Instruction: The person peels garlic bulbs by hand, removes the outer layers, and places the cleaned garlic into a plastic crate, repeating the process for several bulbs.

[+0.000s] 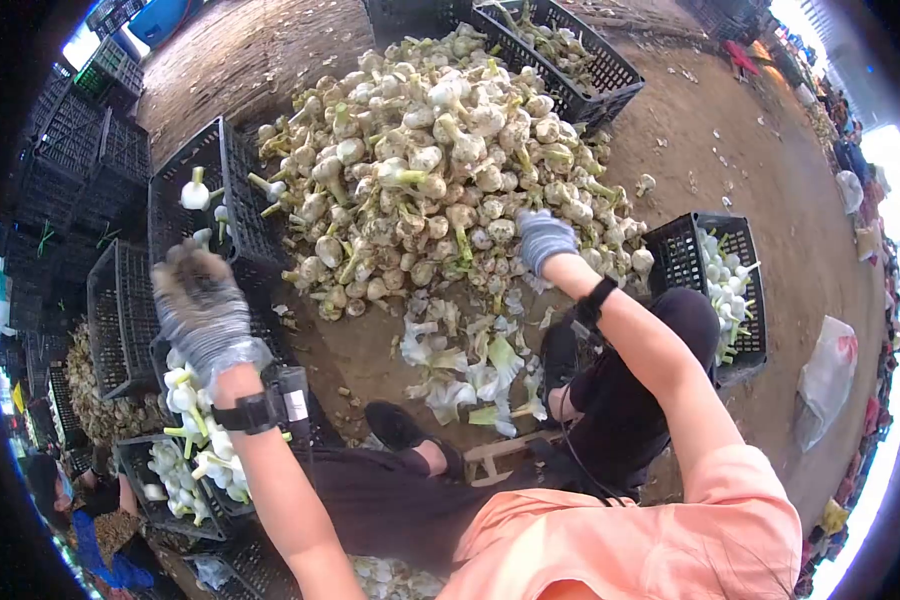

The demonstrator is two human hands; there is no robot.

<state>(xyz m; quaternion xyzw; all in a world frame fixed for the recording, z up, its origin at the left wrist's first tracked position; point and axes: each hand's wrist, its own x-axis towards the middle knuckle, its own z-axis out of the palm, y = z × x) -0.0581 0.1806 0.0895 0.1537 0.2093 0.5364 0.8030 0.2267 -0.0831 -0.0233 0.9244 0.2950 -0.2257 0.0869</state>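
A large heap of garlic bulbs (420, 150) with trimmed stems lies on the ground in front of me. My right hand (545, 243), in a grey glove, is at the heap's right side with its fingers curled against the bulbs. What it grips, if anything, is hidden. On the left, my left hand (198, 305), in a grey glove with dirty fingertips, is over the black crates, its fingers smeared by motion. Just beyond it, apart from the fingers, a clean white garlic bulb (196, 194) shows against a black crate (232, 185).
Peeled skins (470, 370) litter the ground between my feet. Peeled garlic fills a crate (692, 250) by my right knee and others on my left. A plastic bag (827, 380) lies far right. Stacked crates (70, 140) and another person (100, 520) are on the left.
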